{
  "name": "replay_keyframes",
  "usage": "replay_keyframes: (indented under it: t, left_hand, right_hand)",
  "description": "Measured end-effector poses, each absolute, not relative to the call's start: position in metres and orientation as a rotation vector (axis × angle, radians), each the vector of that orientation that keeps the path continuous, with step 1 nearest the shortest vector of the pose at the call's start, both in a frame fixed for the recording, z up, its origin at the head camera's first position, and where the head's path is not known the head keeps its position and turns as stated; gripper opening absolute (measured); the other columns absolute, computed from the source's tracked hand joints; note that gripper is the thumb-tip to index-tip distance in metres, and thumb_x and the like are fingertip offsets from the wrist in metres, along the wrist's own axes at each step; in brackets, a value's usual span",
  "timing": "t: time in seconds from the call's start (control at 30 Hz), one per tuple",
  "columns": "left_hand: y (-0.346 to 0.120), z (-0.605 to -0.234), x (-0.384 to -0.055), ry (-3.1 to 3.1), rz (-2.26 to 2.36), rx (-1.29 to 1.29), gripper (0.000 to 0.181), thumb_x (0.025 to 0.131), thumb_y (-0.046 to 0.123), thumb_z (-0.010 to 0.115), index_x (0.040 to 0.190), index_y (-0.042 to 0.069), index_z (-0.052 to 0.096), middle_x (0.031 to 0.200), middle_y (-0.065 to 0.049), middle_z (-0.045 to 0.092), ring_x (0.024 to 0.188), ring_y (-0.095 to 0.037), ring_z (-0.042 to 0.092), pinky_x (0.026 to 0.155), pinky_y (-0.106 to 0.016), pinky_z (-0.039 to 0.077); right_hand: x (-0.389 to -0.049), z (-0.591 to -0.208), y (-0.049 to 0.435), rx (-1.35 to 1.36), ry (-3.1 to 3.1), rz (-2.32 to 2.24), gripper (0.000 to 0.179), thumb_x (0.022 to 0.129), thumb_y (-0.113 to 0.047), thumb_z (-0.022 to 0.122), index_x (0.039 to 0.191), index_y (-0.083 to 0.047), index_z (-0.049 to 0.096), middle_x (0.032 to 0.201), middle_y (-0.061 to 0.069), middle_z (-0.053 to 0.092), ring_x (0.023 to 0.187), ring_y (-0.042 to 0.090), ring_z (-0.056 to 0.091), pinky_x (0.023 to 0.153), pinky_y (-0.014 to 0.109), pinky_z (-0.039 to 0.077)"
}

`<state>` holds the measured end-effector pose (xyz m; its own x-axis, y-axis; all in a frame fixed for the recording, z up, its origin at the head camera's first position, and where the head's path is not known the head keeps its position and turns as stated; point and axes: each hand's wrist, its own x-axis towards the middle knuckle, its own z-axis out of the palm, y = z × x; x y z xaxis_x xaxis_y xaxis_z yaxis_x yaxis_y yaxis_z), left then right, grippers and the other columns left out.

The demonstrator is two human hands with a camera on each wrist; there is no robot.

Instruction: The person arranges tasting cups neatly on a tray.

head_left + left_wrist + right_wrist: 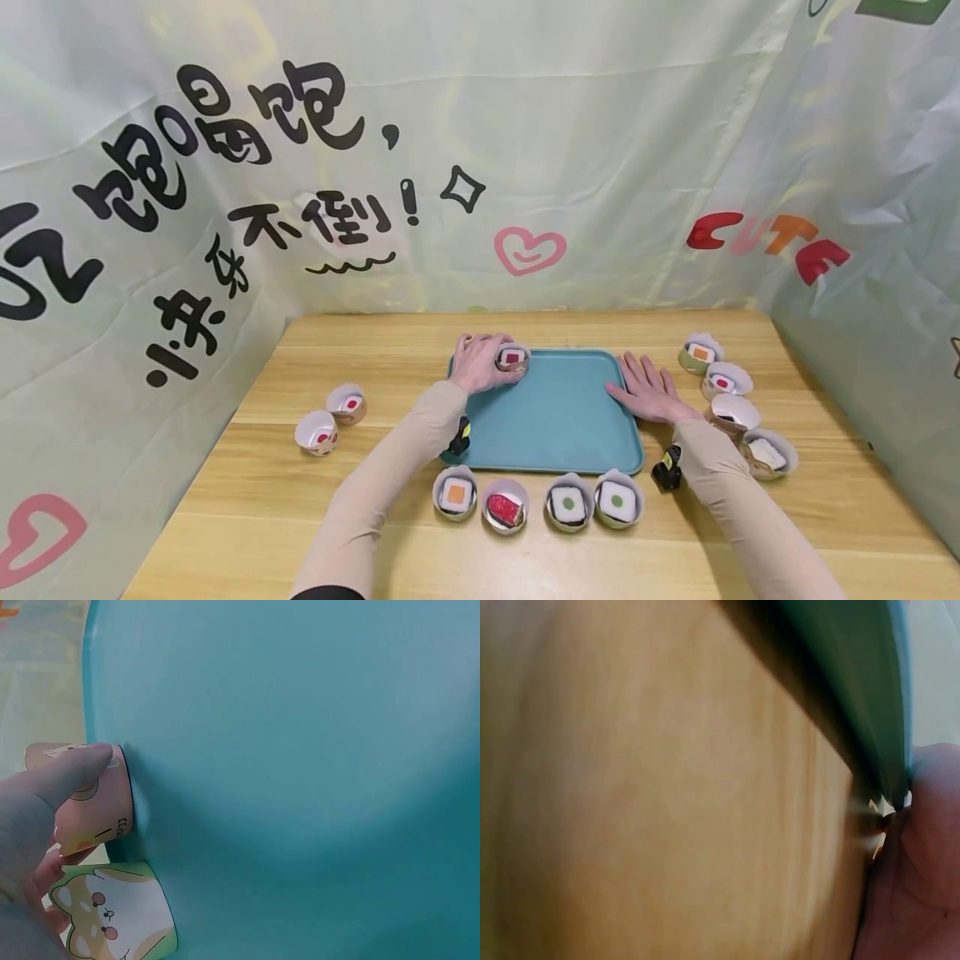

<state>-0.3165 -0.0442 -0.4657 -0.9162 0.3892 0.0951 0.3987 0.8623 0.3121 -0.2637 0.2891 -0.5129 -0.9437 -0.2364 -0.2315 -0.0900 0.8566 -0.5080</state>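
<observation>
At the tray's far left corner, my left hand (480, 364) grips a pink paper cup (513, 364) holding a sushi piece with a red centre. In the left wrist view the thumb lies on that pink cup (97, 810). A green paper cup (124, 911) with a dog face stands beside it against the fingers; the hand hides it in the head view. My right hand (649, 392) rests at the right rim of the blue tray (555, 417), fingers extended and spread. The right wrist view is blurred, with the thumb (934, 802) at the rim.
Several sushi cups line the table's right side, including a green one (701, 353) and a white-topped one (768, 454). Before the tray stand more, one with orange filling (455, 493) and one with a red piece (506, 507). Two cups (317, 432) sit at left. Fabric walls surround the table.
</observation>
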Motion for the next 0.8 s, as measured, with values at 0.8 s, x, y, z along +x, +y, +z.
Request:
replay_keyframes:
  t: [0.8]
  left_hand:
    - [-0.0454,-0.4603,-0.3105,-2.980,-0.581,-0.653,0.077,0.079,0.044,0.084,0.144,0.018,0.053,0.142,-0.008,0.062,0.147,-0.030,0.041,0.122,-0.053,0.021]
  right_hand:
    - [-0.2632,-0.5112,0.2890,-0.244,2.744,-0.744,0.100,0.097,-0.073,0.030,0.161,-0.002,0.003,0.169,0.021,-0.007,0.154,0.047,-0.015,0.118,0.067,-0.016]
